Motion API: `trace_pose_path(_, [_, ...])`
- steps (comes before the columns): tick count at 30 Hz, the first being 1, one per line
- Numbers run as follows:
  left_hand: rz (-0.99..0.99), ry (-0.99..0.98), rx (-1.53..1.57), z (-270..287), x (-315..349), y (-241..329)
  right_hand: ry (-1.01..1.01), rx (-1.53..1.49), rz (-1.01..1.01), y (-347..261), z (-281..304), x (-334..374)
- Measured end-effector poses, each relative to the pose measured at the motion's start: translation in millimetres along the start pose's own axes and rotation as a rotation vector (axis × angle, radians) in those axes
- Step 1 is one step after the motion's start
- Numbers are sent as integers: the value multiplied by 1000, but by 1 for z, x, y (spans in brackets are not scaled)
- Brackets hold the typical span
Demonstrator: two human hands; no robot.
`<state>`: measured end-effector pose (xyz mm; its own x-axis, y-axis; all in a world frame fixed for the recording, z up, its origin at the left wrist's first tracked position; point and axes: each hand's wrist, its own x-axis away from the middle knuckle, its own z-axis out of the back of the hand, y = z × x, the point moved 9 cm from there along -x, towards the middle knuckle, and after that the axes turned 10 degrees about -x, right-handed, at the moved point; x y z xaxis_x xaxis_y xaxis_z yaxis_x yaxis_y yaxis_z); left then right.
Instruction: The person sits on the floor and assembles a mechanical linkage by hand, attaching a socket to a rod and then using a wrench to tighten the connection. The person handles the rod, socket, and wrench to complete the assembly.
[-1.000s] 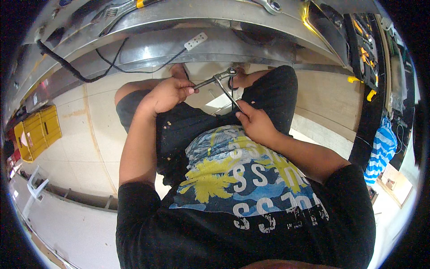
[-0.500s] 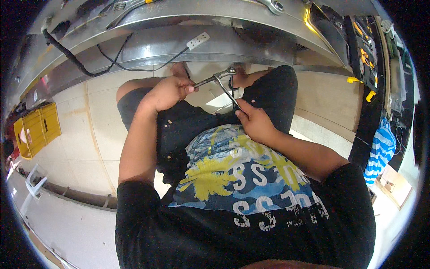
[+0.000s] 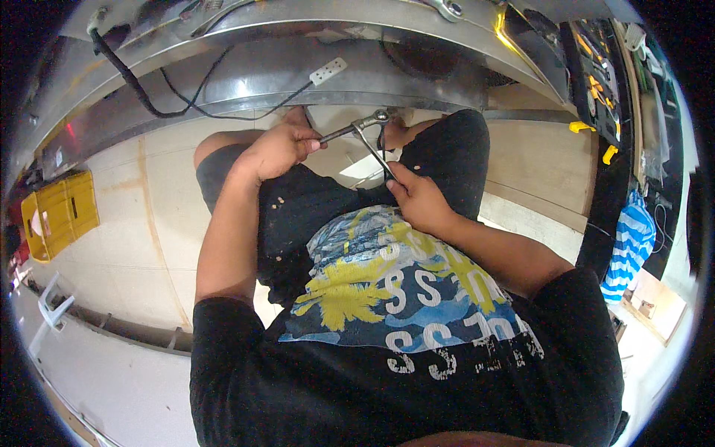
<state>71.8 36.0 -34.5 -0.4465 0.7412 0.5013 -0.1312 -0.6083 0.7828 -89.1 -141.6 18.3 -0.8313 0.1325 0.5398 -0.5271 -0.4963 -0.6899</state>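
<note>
My left hand (image 3: pixel 279 151) is closed around one end of a dark metal rod (image 3: pixel 338 135). The rod's far end is a wider, rounded head (image 3: pixel 380 117), pointing up and to the right above my lap. In my right hand (image 3: pixel 421 195) is the handle of a slim silver wrench (image 3: pixel 372 146). The wrench slants up to the left, and its upper end meets the rod just short of the rounded head. How its jaw sits on the rod is too small to make out. Both hands are between my bent knees.
A metal workbench (image 3: pixel 290 48) curves across the front, with a ring-ended wrench (image 3: pixel 450 9) on top. A white power strip (image 3: pixel 328 71) and black cable (image 3: pixel 134 82) are at its front. A yellow crate (image 3: pixel 61 216) stands left; a tool tray (image 3: pixel 599 89) and striped bag (image 3: pixel 629 246) are right.
Both hands keep their hold on the rod and wrench, and the wrench's angle to the rod looks nearly the same. The whole view has shifted slightly.
</note>
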Motion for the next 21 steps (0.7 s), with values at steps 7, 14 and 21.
trace_pose_path(7, [-107, 63, -18, 2, 2, 2, -24, 23, 31, 2, -2, -4])
trace_pose_path(14, [1, 42, -139, -10, 14, 23, -165, 8, 122, 6, 27, -4])
trace_pose_path(21, [98, 100, -329, -11, 19, 40, -344, 5, 127, 5, 67, 49])
